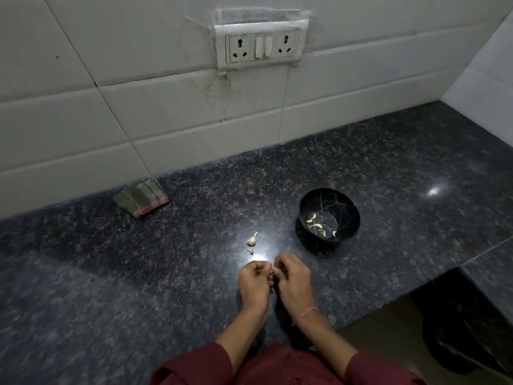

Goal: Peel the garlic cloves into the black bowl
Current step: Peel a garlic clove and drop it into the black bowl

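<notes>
A black bowl with thin gold veins stands on the dark granite counter, with several peeled garlic cloves in its bottom. A partial garlic bulb with its stem lies to the bowl's left, two small bits just below it. My left hand and my right hand meet fingertip to fingertip above the counter, below the bulb. Both have curled fingers pinching a small garlic clove, mostly hidden between them.
A folded striped cloth lies against the tiled wall at the back left. A socket and switch plate is on the wall above. The counter's edge steps back at the lower right, where the floor shows.
</notes>
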